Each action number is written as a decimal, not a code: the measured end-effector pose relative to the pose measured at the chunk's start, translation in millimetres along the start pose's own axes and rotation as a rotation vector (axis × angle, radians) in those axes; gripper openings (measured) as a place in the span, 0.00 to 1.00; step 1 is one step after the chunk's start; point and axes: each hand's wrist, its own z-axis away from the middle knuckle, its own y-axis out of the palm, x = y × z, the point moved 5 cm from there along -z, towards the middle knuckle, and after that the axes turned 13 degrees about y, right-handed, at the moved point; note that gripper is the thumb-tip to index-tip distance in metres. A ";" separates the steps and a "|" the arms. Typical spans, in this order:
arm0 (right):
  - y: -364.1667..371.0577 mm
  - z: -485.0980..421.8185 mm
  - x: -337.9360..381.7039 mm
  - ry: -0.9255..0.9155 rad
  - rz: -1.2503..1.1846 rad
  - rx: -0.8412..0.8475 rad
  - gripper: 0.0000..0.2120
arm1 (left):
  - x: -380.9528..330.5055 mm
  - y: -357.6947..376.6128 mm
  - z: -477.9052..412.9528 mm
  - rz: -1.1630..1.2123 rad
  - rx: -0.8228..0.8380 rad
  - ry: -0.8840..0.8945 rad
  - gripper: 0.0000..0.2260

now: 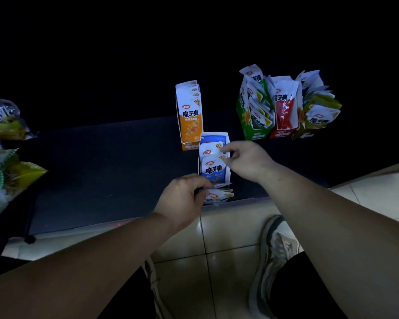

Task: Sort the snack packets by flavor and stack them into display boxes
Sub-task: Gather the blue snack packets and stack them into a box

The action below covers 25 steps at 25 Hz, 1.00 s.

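Observation:
A blue display box (213, 136) lies on the dark table (106, 171) near its front edge, with blue snack packets (213, 171) stacked inside. My right hand (247, 160) pinches the top right corner of a blue packet in the box. My left hand (184, 199) grips a small bunch of loose packets (218, 195) just in front of the box. An orange display box (190, 116) full of packets stands behind the blue one. Green (251, 111), red (283, 109) and olive (316, 111) boxes with packets stand at the back right.
Large snack bags (5, 162) pile up at the table's left edge. The table's front edge (124, 223) runs just under my left wrist. Below are pale floor tiles (228, 233) and my shoes (274, 254). The background is dark.

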 end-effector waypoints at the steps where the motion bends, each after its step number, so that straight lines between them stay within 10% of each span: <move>1: 6.8 -2.2 0.2 -0.011 0.075 0.010 0.16 | -0.2 0.2 -0.3 0.001 -0.004 0.003 0.07; 12: -12.3 11.4 16.0 0.038 -0.435 0.021 0.09 | -0.2 -6.8 -1.1 0.014 -0.032 -0.014 0.04; 20: 13.0 23.0 6.1 0.105 -0.111 0.328 0.05 | -1.3 -8.9 -6.4 -0.010 -0.099 -0.180 0.16; 25: 10.9 17.9 9.6 0.232 -0.188 0.419 0.06 | -6.0 -1.0 -2.1 -0.122 0.000 0.041 0.09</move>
